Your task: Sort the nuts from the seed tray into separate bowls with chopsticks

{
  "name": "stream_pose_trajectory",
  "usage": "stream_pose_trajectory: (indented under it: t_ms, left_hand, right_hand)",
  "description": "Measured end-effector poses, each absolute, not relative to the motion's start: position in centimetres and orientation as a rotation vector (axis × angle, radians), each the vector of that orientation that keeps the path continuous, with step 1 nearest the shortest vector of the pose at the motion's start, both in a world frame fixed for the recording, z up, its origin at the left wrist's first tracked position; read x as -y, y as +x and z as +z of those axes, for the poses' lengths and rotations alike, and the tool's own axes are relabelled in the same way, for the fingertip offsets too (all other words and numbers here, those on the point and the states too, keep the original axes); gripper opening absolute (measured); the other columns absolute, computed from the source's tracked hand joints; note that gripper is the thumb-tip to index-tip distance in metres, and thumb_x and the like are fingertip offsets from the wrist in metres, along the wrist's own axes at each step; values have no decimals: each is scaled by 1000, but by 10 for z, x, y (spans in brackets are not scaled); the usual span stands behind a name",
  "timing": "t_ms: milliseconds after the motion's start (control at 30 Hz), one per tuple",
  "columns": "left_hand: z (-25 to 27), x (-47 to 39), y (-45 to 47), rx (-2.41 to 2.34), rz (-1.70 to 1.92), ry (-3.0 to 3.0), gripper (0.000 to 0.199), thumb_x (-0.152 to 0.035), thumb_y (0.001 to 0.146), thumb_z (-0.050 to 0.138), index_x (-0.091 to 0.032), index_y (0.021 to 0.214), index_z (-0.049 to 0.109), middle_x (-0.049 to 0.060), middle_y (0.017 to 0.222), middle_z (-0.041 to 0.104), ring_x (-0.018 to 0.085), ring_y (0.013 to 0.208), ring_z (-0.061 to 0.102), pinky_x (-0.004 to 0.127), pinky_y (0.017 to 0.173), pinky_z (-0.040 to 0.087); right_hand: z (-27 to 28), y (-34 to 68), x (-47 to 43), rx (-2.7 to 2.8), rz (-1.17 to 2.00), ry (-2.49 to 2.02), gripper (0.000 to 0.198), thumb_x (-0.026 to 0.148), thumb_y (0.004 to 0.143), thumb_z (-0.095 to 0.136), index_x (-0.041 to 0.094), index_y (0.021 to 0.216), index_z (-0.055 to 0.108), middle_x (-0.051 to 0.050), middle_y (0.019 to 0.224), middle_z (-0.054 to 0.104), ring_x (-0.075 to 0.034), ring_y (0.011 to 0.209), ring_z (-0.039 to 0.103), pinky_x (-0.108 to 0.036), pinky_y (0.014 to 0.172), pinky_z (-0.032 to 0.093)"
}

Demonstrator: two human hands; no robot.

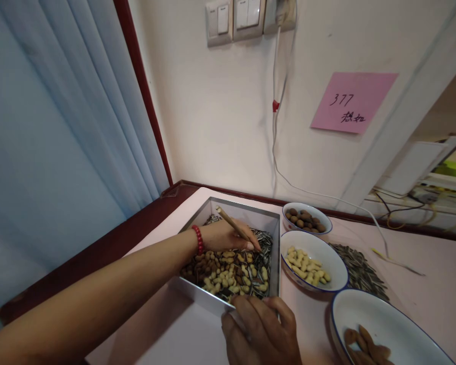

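A grey box-like tray (199,294) holds sunflower seeds (266,241), pale peanuts (224,279) and brown nuts in shells (197,266). My left hand (235,235), with a red bead bracelet at the wrist, reaches inside it. Its fingers are closed around a thin wooden stick (228,219), and the fingertips are down at the seeds. At the front right corner, my right hand (262,332) is curled over the tray's rim. Its palm side is hidden.
To the right stand white blue-rimmed bowls: one of round brown nuts (306,220), one of peanuts (307,266), one of long brown pods (367,347). A flat pile of sunflower seeds (359,268) lies beside them. A white cable (327,192) trails onto the table.
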State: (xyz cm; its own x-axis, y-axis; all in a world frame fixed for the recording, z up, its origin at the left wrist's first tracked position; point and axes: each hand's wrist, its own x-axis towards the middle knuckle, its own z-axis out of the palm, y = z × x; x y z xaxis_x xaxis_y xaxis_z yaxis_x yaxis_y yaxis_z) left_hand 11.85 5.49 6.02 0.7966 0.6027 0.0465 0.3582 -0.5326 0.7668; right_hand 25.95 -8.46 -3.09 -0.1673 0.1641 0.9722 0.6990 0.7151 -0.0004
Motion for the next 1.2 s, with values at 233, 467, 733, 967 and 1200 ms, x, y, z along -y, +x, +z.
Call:
stream_pose_trajectory:
  t_ms: [233,467,733,967,1200]
  left_hand:
    - [64,-54,115,-845,503,2207,21,-24,93,62,-21,107,78,8,112,74,22,103,68,31,92,51]
    - [62,-53,117,-809,467,2119,20,-26,92,63,-20,106,77,7,108,76,21,101,69,30,89,53]
    - [55,-51,121,-886,491,2152,18,-22,91,66,-19,105,77,6,103,77,19,94,70,27,84,53]
    - [50,-52,122,-966,492,2149,20,-23,89,67,-19,104,77,7,101,78,19,92,70,26,82,52]
    - [43,-53,126,-1045,539,2032,17,-23,86,69,-19,99,79,6,96,78,20,90,70,27,80,52]
  right_hand:
    - [-29,261,85,1725,-550,-695,27,9,90,54,20,69,66,-1,81,71,-13,84,60,-36,86,38]
    - [-34,261,85,1734,-539,-696,27,9,91,52,20,71,68,-2,83,71,-14,87,60,-37,87,37]
    - [-35,259,86,1715,-533,-711,29,10,93,52,21,70,67,-1,82,71,-13,87,59,-38,87,36]
    - [-32,262,85,1724,-554,-683,31,10,94,51,21,69,67,-2,81,71,-14,88,59,-38,84,37]
    - [-27,262,84,1753,-558,-687,33,9,94,50,21,69,67,-1,79,71,-13,87,58,-37,82,36]
